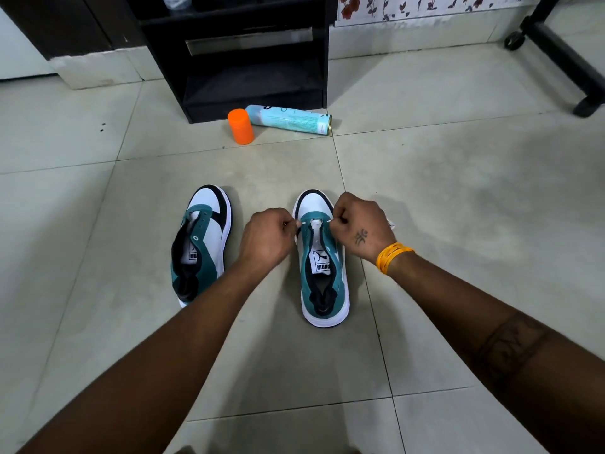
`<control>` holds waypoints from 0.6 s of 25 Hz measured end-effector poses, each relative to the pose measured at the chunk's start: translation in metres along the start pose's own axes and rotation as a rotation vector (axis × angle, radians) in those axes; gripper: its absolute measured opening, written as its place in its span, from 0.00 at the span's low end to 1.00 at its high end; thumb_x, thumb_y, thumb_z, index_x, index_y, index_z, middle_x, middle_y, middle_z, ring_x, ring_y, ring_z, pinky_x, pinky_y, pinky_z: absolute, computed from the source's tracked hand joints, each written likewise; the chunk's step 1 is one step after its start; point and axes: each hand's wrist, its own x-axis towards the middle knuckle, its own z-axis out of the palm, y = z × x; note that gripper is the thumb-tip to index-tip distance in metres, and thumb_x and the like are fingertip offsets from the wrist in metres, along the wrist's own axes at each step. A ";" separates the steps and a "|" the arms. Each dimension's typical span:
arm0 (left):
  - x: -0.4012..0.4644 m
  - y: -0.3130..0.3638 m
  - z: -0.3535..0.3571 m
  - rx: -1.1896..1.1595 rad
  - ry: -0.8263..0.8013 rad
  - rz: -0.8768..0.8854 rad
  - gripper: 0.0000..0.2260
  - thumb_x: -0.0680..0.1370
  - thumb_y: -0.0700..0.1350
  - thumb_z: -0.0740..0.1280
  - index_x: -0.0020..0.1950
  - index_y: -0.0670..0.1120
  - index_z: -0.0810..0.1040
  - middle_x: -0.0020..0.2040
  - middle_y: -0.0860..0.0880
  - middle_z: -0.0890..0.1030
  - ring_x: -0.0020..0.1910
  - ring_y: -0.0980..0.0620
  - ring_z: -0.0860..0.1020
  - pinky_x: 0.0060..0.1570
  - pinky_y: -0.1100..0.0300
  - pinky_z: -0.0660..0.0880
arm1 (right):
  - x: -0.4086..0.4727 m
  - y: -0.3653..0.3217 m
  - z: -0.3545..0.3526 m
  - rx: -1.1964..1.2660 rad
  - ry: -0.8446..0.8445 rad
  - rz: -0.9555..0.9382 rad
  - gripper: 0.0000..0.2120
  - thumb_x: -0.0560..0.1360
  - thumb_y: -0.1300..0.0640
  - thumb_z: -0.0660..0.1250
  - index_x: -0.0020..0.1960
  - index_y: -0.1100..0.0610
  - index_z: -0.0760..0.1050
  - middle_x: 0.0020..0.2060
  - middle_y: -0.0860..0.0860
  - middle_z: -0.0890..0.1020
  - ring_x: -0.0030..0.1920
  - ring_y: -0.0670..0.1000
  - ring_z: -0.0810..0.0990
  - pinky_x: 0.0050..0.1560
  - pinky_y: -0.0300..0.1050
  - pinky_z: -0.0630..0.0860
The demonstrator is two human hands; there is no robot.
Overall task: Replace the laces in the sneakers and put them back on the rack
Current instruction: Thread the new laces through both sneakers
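Observation:
Two teal, white and black sneakers stand on the tiled floor, toes pointing away from me. The left sneaker point(204, 237) has no lace in its eyelets. On the right sneaker point(322, 273) a white lace point(313, 221) runs across the lowest eyelets near the toe. My left hand point(266, 239) pinches the lace's left end beside the shoe. My right hand point(361, 229) pinches the right end, and a short white piece sticks out past its knuckles. The black shoe rack point(255, 54) stands at the back, its bottom shelf bare.
An orange cap point(241, 126) stands on the floor in front of the rack, next to a light blue spray can point(289, 119) lying on its side. A black wheeled frame point(563, 50) sits at the back right. A wall base runs along the back left.

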 end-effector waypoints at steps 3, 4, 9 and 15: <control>0.005 0.004 -0.022 -0.069 -0.069 -0.077 0.15 0.78 0.52 0.72 0.33 0.48 0.80 0.30 0.51 0.80 0.35 0.49 0.81 0.38 0.56 0.74 | 0.002 -0.012 -0.012 0.252 -0.126 0.158 0.04 0.73 0.60 0.68 0.41 0.57 0.80 0.33 0.50 0.82 0.34 0.52 0.81 0.40 0.49 0.82; 0.004 0.008 -0.028 -0.123 -0.060 -0.098 0.12 0.77 0.49 0.73 0.34 0.49 0.81 0.30 0.51 0.82 0.34 0.50 0.81 0.38 0.57 0.75 | 0.002 -0.015 -0.016 0.306 -0.183 0.191 0.05 0.74 0.61 0.67 0.41 0.58 0.80 0.34 0.53 0.84 0.31 0.53 0.82 0.37 0.50 0.83; 0.001 0.042 -0.073 -0.577 -0.130 -0.220 0.03 0.76 0.38 0.71 0.44 0.42 0.85 0.36 0.45 0.86 0.31 0.51 0.77 0.31 0.62 0.72 | 0.009 -0.046 -0.053 0.490 -0.260 0.234 0.06 0.76 0.64 0.66 0.46 0.66 0.81 0.35 0.58 0.84 0.26 0.52 0.75 0.28 0.40 0.76; 0.009 0.085 -0.127 -0.721 -0.211 -0.155 0.05 0.77 0.33 0.68 0.50 0.36 0.83 0.42 0.41 0.87 0.32 0.51 0.78 0.34 0.60 0.75 | 0.026 -0.097 -0.115 0.558 -0.265 0.182 0.06 0.77 0.63 0.68 0.47 0.66 0.81 0.36 0.58 0.84 0.25 0.51 0.73 0.28 0.41 0.76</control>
